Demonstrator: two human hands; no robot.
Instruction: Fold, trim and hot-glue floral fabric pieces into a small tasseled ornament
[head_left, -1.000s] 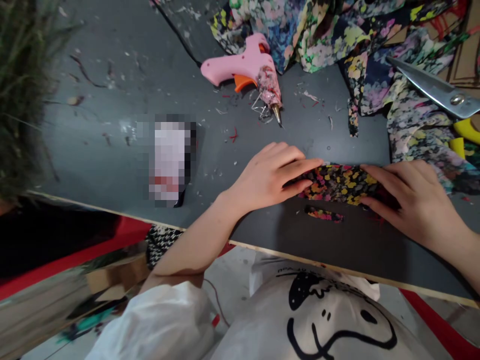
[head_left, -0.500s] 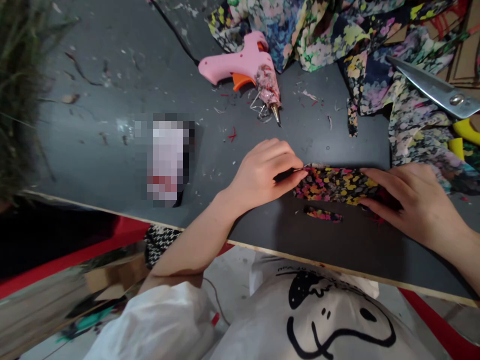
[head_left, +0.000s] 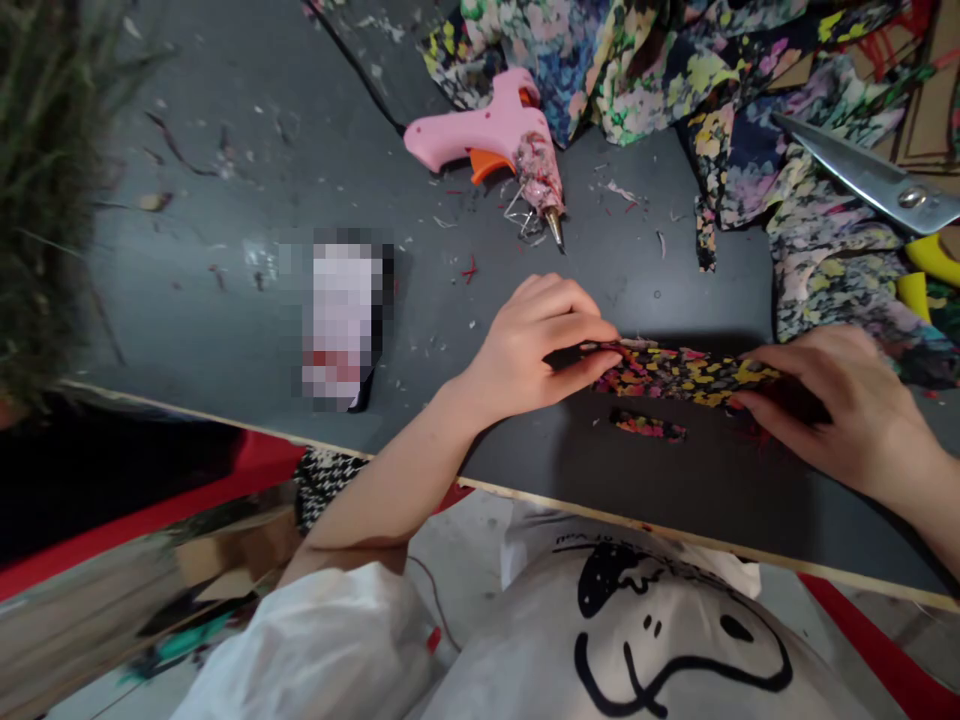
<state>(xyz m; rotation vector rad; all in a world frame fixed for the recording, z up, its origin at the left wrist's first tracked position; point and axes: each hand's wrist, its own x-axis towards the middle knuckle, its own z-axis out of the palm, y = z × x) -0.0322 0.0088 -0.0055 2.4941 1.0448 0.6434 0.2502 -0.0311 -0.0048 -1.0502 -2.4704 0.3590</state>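
Floral cloth in black, yellow, pink and orange makes up the narrow strip [head_left: 675, 375] stretched between the two hands, close to the near edge of the grey table [head_left: 720, 250]. Take the strip as the centre of the clock, with twelve at the table's far side. At nine, the left hand [head_left: 536, 350] pinches one end between thumb and fingers; at three, the right hand [head_left: 840, 400] grips the other end between thumb and forefinger, its palm hollow. Along the strip's far edge, by the left fingers, runs a pale sliver (whether a lining or a fold, I cannot tell). Whether the strip is clear of the tabletop is equally hard to judge.

Just below it, between six and seven, a small scrap [head_left: 647, 425] of similar print lies flat and apart. Near eleven rests a pink glue gun [head_left: 480, 130] with an orange trigger, its metal nozzle directed back toward the strip. From twelve round to two spreads a heap of floral fabric [head_left: 637, 60], and on it, between one and two, lie scissors [head_left: 855, 165] with yellow handles. At nine, well beyond the left hand, sits a pixelated, dark-edged rectangular object [head_left: 343, 310].
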